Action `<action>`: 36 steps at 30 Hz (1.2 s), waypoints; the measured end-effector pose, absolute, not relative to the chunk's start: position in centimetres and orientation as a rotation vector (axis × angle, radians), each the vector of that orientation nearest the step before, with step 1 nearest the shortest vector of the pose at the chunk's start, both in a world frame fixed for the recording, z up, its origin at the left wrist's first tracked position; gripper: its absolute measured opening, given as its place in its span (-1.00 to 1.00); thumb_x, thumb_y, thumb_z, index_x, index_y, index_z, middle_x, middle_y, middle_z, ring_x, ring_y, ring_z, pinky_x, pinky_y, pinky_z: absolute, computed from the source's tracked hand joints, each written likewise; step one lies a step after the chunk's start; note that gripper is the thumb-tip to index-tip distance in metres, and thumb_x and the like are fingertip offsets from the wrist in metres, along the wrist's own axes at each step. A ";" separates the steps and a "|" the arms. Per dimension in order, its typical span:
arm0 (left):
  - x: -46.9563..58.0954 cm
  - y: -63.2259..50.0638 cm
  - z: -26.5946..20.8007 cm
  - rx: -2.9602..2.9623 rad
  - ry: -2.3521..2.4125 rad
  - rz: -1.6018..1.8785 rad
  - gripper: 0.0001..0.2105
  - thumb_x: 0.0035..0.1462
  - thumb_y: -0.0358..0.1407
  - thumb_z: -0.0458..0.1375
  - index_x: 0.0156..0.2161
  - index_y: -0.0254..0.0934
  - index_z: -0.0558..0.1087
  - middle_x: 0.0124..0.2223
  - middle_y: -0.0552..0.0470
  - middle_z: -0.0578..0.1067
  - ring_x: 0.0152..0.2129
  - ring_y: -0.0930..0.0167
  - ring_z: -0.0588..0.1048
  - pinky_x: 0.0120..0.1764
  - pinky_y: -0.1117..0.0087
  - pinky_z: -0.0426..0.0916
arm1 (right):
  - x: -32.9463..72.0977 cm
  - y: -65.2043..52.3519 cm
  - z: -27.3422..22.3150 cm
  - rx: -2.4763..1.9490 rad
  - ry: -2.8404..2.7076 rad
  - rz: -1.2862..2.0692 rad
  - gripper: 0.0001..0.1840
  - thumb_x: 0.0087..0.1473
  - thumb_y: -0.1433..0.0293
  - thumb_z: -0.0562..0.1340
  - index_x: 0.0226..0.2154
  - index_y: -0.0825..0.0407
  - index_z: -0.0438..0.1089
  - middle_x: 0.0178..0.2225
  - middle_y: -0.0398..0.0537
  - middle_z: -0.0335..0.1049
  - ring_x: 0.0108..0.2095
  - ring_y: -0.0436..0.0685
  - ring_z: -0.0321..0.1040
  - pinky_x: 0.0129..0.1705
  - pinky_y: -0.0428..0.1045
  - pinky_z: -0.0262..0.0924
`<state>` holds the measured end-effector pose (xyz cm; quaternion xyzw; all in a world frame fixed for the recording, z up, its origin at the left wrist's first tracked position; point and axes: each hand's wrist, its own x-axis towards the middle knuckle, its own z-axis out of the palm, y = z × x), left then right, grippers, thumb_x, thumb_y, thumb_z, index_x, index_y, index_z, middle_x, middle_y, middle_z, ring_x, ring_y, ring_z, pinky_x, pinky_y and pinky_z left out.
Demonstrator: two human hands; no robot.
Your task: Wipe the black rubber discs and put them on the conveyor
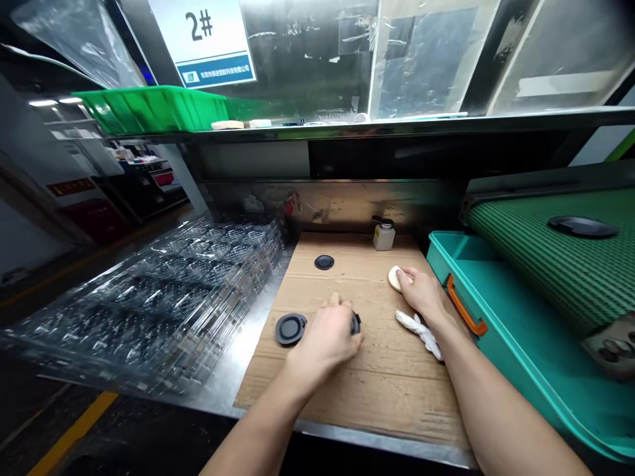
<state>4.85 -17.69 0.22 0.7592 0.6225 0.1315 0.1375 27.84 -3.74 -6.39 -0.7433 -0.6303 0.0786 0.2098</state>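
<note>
My right hand pinches a round white pad near the right side of a cardboard sheet. My left hand is closed over a black plastic part lying on the cardboard. Most of that part is hidden under the fingers. Just left of this hand rests a black round plastic disc with a raised ring. Farther back sits a smaller black disc. A crumpled white cloth lies below my right hand, close to the forearm.
At the cardboard's far edge stands a small bottle with a dark top. Stacked clear plastic trays fill the left. To the right are a teal bin and a green conveyor belt carrying a black disc. A green basket occupies the shelf.
</note>
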 end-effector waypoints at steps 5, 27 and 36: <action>-2.8 -21.3 0.7 2.108 2.163 0.453 -0.51 0.03 0.05 0.12 0.00 -0.20 0.40 -0.06 -0.07 0.44 -0.11 0.20 0.41 -0.04 0.24 0.27 | 27.9 -3.7 -6.6 -2.049 -1.734 0.254 -0.46 0.19 -0.02 -0.04 0.00 -0.16 0.43 -0.16 0.07 0.49 -0.09 0.31 0.37 -0.17 0.07 0.18; -3.0 -17.3 -1.8 2.221 1.895 0.201 -0.61 -0.03 -0.18 0.19 -0.04 -0.17 0.46 -0.01 -0.02 0.48 -0.04 0.26 0.42 0.06 0.33 0.22 | 27.7 -4.1 -6.0 -2.036 -1.742 0.316 -0.50 0.22 0.03 -0.06 0.02 -0.18 0.39 -0.11 0.02 0.46 -0.09 0.27 0.37 -0.16 0.06 0.19; -4.4 -9.9 -0.3 2.342 1.963 0.157 -0.54 -0.05 -0.08 0.19 -0.03 -0.23 0.47 -0.01 -0.10 0.49 -0.04 0.20 0.43 0.04 0.31 0.26 | 27.5 -4.1 -5.8 -2.061 -1.741 0.338 -0.50 0.23 0.04 -0.07 0.04 -0.17 0.37 -0.08 0.02 0.45 -0.07 0.25 0.36 -0.13 0.05 0.19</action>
